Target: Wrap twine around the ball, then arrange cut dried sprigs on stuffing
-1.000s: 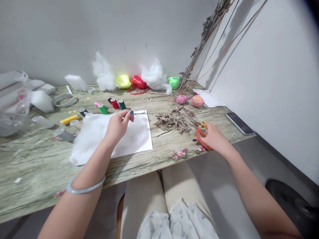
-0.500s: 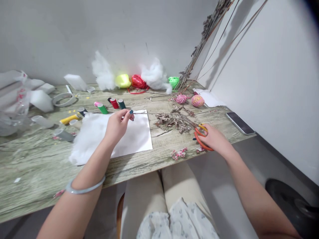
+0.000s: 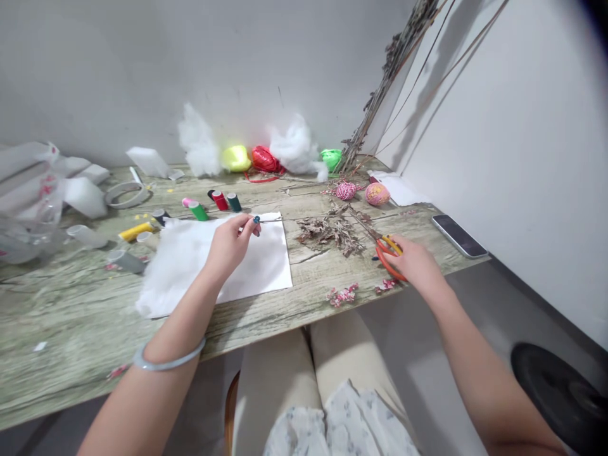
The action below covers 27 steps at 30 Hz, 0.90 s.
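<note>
My left hand (image 3: 231,242) hovers over a white sheet (image 3: 266,259) on the wooden table (image 3: 71,316). Its thumb and forefinger pinch the end of a thin dried stem (image 3: 273,220) that runs right toward a bundle of dried brown flowers (image 3: 330,230). My right hand (image 3: 412,261) rests near the table's front right edge, closed round the orange handles of a pair of scissors (image 3: 387,252). The scissor blades point up and left into the dried flowers. White stuffing (image 3: 178,253) lies on the sheet's left part.
Thread spools (image 3: 219,200) and a tape ring (image 3: 124,194) lie behind the sheet. Coloured raffia balls (image 3: 264,158), more stuffing and tall dried branches (image 3: 380,88) stand by the back wall. A phone (image 3: 456,235) lies far right, twine balls (image 3: 377,193) nearby, plastic bags (image 3: 28,196) at left.
My right hand has slid the scissors slightly up and left toward the dried flowers. My left hand keeps its pinch on the stem, nearly still. The view has shifted a little.
</note>
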### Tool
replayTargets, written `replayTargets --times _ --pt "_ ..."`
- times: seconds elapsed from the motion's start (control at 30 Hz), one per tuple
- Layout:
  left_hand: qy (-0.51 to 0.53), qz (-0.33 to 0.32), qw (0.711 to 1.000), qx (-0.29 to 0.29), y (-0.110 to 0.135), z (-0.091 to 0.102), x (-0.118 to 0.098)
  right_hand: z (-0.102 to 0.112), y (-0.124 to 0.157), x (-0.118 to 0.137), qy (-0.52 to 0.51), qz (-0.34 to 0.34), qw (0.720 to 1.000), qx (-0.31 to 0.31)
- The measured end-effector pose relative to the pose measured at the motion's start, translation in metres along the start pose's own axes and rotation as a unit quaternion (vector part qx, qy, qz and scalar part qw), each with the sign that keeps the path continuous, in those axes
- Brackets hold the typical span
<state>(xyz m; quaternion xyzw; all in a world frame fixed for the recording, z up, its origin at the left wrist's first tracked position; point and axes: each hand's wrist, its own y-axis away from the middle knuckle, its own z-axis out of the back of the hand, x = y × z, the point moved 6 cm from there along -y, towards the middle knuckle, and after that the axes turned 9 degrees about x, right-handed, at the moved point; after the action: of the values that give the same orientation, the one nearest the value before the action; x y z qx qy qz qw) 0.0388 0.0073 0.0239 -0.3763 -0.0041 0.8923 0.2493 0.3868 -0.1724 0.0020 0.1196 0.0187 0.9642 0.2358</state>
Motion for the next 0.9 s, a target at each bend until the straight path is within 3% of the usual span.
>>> replayTargets --times 0.47,0.7,0.9 --pt "0.002 -0.01 1.0 -0.013 0.001 0.004 0.0 0.001 0.006 0.008 -0.024 0.036 0.999 0.017" --pt "-0.006 -0.014 1.0 -0.008 0.0 0.003 0.0 -0.001 0.001 -0.008 0.037 -0.007 0.999 0.018" --pt "-0.003 0.007 1.0 -0.014 0.0 0.005 0.0 0.002 -0.003 -0.021 -0.011 -0.036 0.999 -0.001"
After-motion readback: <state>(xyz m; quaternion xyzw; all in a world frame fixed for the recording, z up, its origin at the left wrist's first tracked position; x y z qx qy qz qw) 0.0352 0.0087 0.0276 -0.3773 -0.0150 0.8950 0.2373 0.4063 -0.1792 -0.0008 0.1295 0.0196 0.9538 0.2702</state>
